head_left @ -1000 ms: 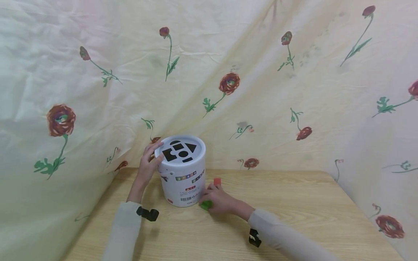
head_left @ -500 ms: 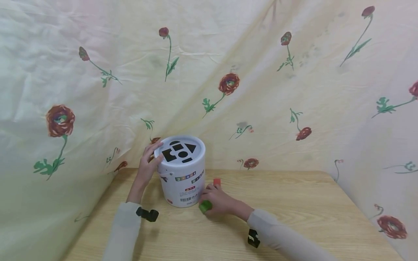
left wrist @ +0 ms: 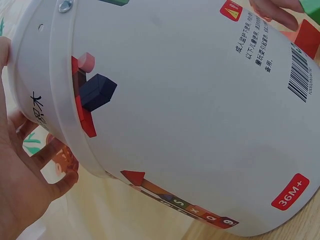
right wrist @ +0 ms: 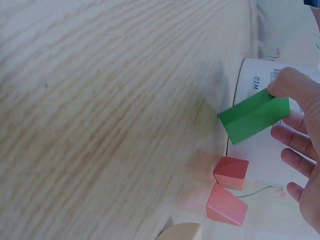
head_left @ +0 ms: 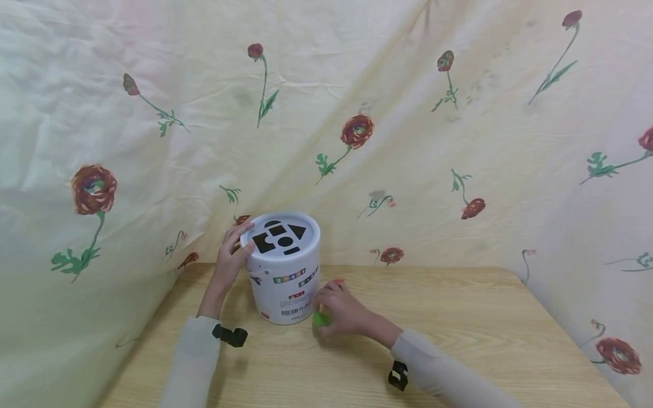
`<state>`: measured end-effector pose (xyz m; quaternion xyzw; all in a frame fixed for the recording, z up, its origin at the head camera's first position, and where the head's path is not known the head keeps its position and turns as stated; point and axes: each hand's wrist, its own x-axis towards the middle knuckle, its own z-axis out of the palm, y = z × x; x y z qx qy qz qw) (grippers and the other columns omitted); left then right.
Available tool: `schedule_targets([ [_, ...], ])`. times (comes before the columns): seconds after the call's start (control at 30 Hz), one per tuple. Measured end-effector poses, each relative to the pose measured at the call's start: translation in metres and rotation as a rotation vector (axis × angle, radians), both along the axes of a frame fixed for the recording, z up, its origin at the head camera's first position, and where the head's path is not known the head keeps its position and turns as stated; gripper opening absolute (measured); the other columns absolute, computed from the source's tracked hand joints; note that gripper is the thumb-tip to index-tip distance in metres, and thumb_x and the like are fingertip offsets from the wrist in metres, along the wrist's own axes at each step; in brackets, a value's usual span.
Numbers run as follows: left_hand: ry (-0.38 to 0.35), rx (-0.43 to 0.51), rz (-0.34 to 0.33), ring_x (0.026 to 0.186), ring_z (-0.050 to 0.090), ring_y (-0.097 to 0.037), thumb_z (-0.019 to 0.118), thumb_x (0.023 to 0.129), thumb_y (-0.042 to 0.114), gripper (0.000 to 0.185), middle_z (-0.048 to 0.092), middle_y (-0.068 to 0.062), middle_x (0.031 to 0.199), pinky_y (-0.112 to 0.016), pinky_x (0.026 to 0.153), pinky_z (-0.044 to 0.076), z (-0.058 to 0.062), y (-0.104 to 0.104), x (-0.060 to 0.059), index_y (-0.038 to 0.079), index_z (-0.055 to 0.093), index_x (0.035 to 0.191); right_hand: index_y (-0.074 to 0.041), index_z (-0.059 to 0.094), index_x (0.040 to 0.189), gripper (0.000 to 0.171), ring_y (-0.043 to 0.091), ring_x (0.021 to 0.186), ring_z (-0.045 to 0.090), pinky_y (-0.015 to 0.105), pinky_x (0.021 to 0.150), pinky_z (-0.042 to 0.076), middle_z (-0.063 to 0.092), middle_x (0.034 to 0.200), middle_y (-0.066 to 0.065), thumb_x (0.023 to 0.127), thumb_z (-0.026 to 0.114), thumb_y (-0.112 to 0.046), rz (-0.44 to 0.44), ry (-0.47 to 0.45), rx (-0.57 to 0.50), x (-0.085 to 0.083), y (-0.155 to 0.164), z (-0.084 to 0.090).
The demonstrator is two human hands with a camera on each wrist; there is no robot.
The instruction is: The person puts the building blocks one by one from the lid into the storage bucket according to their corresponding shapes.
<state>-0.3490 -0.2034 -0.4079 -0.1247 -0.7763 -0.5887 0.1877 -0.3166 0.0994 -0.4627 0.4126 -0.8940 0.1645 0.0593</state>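
The green block (right wrist: 254,117) is held off the counter (head_left: 459,328) in the right hand (head_left: 343,310), just beside the lower right wall of the white bucket (head_left: 284,277). In the right wrist view the block is an elongated piece whose long axis runs from lower left to upper right of that picture, tilted rather than level, with one flat end face turned toward the counter. The thumb presses on its upper far end and the other fingers (right wrist: 295,141) are loosely spread behind it, so the right hand pinches the block rather than wrapping it; how the hidden fingertips meet it I cannot tell. The left hand (head_left: 232,255) rests against the upper left side of the bucket, its fingers curved round the rim of the lid; in the left wrist view the palm lies against the bucket wall beside its printed blocks. The bucket stands upright on the counter, its lid showing 5 black shape cut-outs facing up. Below the green block in the right wrist view lie a red cube (right wrist: 231,172), a pink wedge (right wrist: 226,205) touching or just beside it, and the edge of a pale rounded block (right wrist: 181,232) near them, all resting on the counter close to the bucket's base.
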Motion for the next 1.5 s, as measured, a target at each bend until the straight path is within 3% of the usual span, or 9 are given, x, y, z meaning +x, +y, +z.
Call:
schedule_targets([
  [0.33,-0.050,-0.002,-0.008,0.151,0.025,-0.034,0.054,0.099,0.026,0.057,0.026,-0.009,0.166,-0.064,0.122,0.022,0.002,-0.001,-0.001,0.015,0.045,0.154,-0.016,0.064,0.097,0.032,0.016,0.107,0.049,0.049,0.105,0.038,0.068,0.103,-0.004,0.073,0.084,-0.022,-0.005,0.045,-0.198,-0.003,0.009,0.012],
  [0.73,-0.024,0.006,-0.011,0.150,0.027,-0.032,0.056,0.099,0.028,0.055,0.029,-0.007,0.164,-0.064,0.122,0.023,0.000,0.000,0.001,0.018,0.047,0.152,-0.015,0.063,0.094,0.031,0.018,0.106,0.049,0.043,0.098,0.037,0.068,0.101,-0.002,0.073,0.084,-0.021,0.027,0.211,-0.408,-0.005,0.012,0.047],
  [1.0,-0.015,-0.007,0.001,0.149,0.029,-0.031,0.056,0.099,0.031,0.054,0.031,-0.006,0.162,-0.064,0.121,0.024,0.000,0.000,0.001,0.021,0.048,0.152,-0.015,0.061,0.095,0.034,0.020,0.108,0.048,0.045,0.099,0.034,0.067,0.100,0.001,0.072,0.084,-0.020,0.062,0.255,-0.500,-0.003,0.009,0.076],
  [1.27,-0.004,-0.002,-0.007,0.149,0.028,-0.031,0.057,0.099,0.031,0.054,0.032,-0.006,0.162,-0.065,0.121,0.023,0.000,-0.001,0.000,0.020,0.049,0.151,-0.012,0.062,0.100,0.035,0.024,0.113,0.047,0.048,0.103,0.031,0.070,0.110,0.011,0.075,0.085,-0.022,0.014,0.288,-0.559,0.002,-0.004,0.112],
  [1.5,-0.013,0.003,-0.009,0.149,0.028,-0.031,0.057,0.099,0.031,0.054,0.032,-0.005,0.163,-0.064,0.121,0.023,0.001,0.000,0.001,0.020,0.049,0.151,-0.011,0.062,0.097,0.035,0.025,0.112,0.047,0.047,0.100,0.034,0.069,0.109,0.006,0.077,0.085,-0.027,-0.082,0.330,-0.572,0.004,-0.020,0.134],
])
